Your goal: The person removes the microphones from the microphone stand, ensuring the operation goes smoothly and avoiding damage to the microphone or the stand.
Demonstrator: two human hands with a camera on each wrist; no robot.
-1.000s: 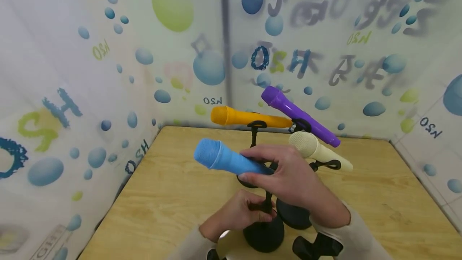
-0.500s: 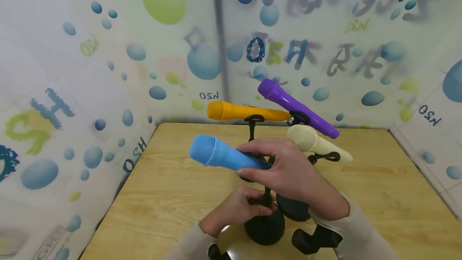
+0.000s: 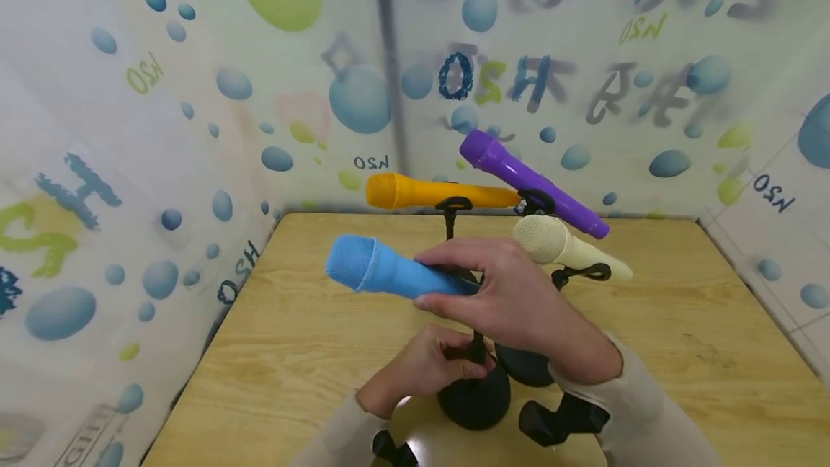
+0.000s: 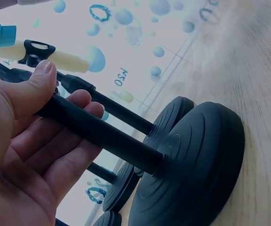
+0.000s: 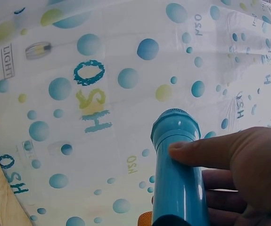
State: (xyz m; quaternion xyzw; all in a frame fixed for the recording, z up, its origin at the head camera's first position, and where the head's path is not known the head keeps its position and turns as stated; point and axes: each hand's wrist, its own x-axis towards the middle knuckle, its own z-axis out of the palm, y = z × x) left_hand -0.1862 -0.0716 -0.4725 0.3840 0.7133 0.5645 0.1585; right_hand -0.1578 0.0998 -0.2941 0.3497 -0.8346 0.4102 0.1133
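Note:
A blue microphone [image 3: 389, 269] is tilted, its mesh head pointing left. My right hand [image 3: 515, 298] holds it by the body; in the right wrist view, the thumb lies along the blue microphone [image 5: 178, 179]. My left hand [image 3: 421, 366] grips the upright of a black microphone stand below it. In the left wrist view that stand's pole [image 4: 109, 134] passes between thumb and fingers, above its round base [image 4: 192, 165]. At the top left there, the blue microphone's tail [image 4: 3, 37] shows in the stand's black clip. In the head view my right hand mostly hides that clip.
Behind, an orange microphone [image 3: 441, 193], a purple microphone [image 3: 532, 179] and a cream microphone [image 3: 551, 241] rest in black stands. One stand's base [image 3: 524, 365] is close beside the gripped one. A patterned curtain [image 3: 324, 78] borders the wooden table [image 3: 292, 308].
The head view has tilted up and down slightly, shifting the scene. The blue microphone and my right hand have moved a little left relative to the other microphones; my left hand keeps its grip.

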